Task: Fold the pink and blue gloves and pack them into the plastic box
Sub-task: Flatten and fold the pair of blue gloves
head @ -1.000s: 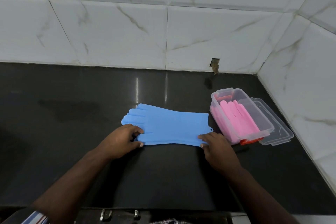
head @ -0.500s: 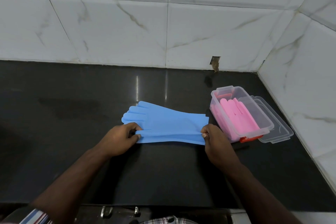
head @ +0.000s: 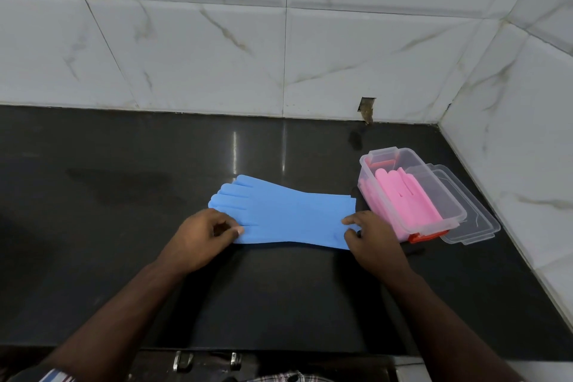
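Since half a second ago, the near edge of the blue gloves point(head: 288, 215) has come back down from its raised fold, and they lie flat again on the black countertop point(head: 124, 242), fingers pointing left and cuffs toward the plastic box point(head: 412, 192). Whether one or two gloves lie stacked there is hard to tell; a thin second edge shows at the cuff end.

The left hand point(head: 198, 239) is curled at the glove's near-left corner, thumb and fingers pinching the edge, though the contact itself is partly hidden under the knuckles. The right hand point(head: 372, 237) rests on the near-right cuff corner, covering it, fingers bent and pressing or gripping; which of the two cannot be told.

The box stands open just right of the cuffs, with the pink gloves point(head: 403, 198) inside, blurred through its clear walls. Its clear lid point(head: 471, 220) lies beside it on the right, partly hidden behind the box. Both forearms are cut off at the bottom edge.
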A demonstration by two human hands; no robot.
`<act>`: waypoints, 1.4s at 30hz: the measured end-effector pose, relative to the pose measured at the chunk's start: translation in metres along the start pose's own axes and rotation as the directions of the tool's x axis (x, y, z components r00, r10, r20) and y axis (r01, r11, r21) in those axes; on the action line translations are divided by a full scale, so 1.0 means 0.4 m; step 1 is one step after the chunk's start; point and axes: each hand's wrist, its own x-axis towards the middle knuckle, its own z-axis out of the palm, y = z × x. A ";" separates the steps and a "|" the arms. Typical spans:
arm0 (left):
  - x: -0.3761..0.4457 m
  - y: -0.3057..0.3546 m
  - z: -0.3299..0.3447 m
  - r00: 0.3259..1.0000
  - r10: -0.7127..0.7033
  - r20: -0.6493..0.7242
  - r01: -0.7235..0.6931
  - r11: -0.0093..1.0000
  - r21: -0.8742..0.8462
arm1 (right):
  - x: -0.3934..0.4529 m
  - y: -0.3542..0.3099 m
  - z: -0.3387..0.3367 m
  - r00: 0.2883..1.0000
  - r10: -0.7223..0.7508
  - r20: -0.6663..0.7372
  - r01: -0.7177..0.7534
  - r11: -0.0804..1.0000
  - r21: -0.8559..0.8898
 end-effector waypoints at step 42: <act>0.094 -0.081 0.010 0.888 -0.415 -0.199 0.354 0.892 -0.282 | 0.061 -0.039 -0.002 0.965 -0.015 0.261 0.062 0.983 -0.172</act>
